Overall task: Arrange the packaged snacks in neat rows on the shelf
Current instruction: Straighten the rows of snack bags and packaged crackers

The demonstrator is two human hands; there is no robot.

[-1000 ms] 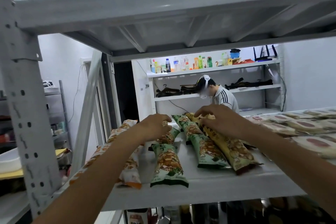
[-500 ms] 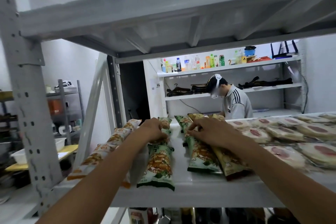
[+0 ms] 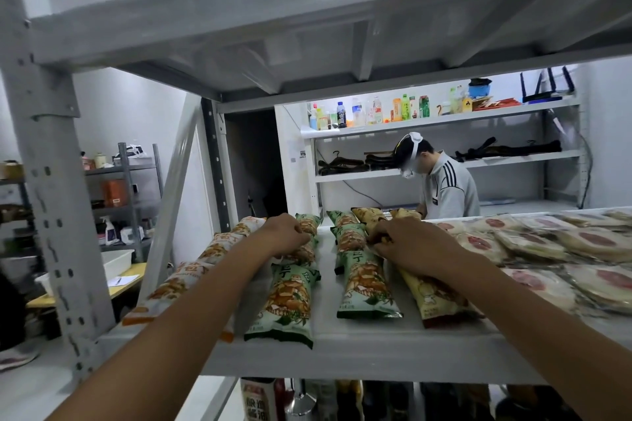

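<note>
Long snack packets lie in rows on the white shelf point(image 3: 362, 349). An orange-and-white row point(image 3: 191, 280) runs along the left edge. Beside it lies a green packet point(image 3: 287, 304), and behind it another green packet point(image 3: 307, 225) that my left hand point(image 3: 285, 236) grips with curled fingers. A second green row point(image 3: 366, 287) lies at the middle. My right hand point(image 3: 407, 244) pinches the upper end of a yellow packet point(image 3: 434, 297) just right of that row. More yellow packets point(image 3: 369, 215) lie behind at the shelf's far edge.
Several flat round pastry packs point(image 3: 533, 246) cover the shelf's right half. The upper shelf point(image 3: 307, 17) hangs low overhead, and a perforated steel post point(image 3: 51, 181) stands at left. A person in a grey jacket point(image 3: 444, 184) stands beyond the shelf. Bottles point(image 3: 260, 400) stand below.
The camera has moved closer to the shelf. My right hand slid right, from the middle green row onto the yellow packet. My left hand stays on the rear green packet.
</note>
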